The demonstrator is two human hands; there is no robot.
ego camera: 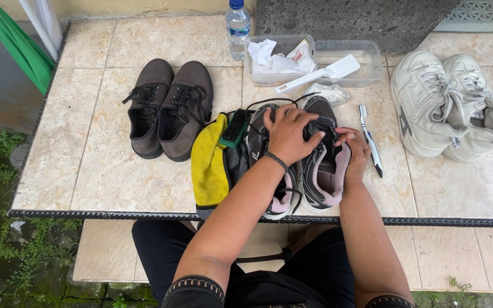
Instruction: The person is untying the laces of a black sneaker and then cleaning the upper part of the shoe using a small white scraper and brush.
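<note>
Left hand (290,134) lies spread, palm down, on the black trainers (320,154) mid-bench (115,171); right hand (356,153) grips their right shoe's collar; toothbrush (370,140) just right.

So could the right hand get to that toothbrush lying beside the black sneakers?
Probably yes. The right hand grips the side of the right black sneaker, and the toothbrush lies on the bare tile just beyond it, with nothing between them. The hand would only need to let go of the sneaker first.
</note>
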